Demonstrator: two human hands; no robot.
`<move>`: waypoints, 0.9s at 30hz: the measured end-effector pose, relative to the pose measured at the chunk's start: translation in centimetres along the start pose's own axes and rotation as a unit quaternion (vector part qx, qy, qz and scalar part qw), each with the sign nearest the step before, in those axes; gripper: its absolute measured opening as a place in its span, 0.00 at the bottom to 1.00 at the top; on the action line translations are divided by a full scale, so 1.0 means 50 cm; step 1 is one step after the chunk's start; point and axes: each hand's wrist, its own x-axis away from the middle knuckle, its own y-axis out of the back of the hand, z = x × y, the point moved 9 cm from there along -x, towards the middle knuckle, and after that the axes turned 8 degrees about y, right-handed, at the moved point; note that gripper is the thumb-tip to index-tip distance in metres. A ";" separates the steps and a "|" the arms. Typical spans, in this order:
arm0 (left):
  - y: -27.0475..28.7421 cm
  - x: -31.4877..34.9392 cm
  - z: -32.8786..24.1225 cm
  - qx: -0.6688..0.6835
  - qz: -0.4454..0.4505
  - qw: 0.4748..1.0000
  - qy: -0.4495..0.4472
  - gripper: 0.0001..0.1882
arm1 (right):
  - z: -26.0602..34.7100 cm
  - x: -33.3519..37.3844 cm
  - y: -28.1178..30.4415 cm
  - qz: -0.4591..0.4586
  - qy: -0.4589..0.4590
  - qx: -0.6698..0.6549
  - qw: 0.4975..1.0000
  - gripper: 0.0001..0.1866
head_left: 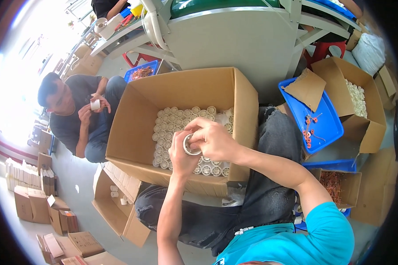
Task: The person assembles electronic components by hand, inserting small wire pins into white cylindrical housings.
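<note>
My left hand [181, 154] is closed around a short white plastic cylinder [187, 145], its round open end facing up. The fingers of my right hand [214, 139] are bent together into that opening; what their tips pinch inside is hidden. Both hands are above a large open cardboard box [181, 86], between my knees. Inside it, many similar white cylinders [167, 126] stand close together in rows, partly covered by my hands. Clear plastic film shows at the right side of the box.
A co-worker [75, 112] sits at the left with a white cylinder in the hands. At the right lie a blue tray [314, 117] with red-and-orange wired parts, a box of pale small pieces [354, 98] and a box of reddish wires [331, 185]. A grey machine [225, 44] stands ahead.
</note>
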 end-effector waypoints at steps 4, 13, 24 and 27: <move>-0.014 -0.004 0.009 0.024 0.071 0.996 0.040 0.24 | 0.009 0.002 -0.004 0.006 0.035 0.025 0.999 0.09; -0.013 0.001 0.016 -0.003 0.042 0.998 0.042 0.25 | -0.022 0.002 -0.015 0.003 -0.025 -0.002 1.000 0.10; -0.021 0.003 0.038 0.019 0.073 0.995 0.058 0.25 | -0.015 -0.003 -0.013 0.014 0.008 0.009 1.000 0.10; -0.041 -0.001 0.043 0.044 0.104 0.987 0.112 0.24 | -0.027 0.002 -0.017 0.020 0.008 0.026 0.999 0.11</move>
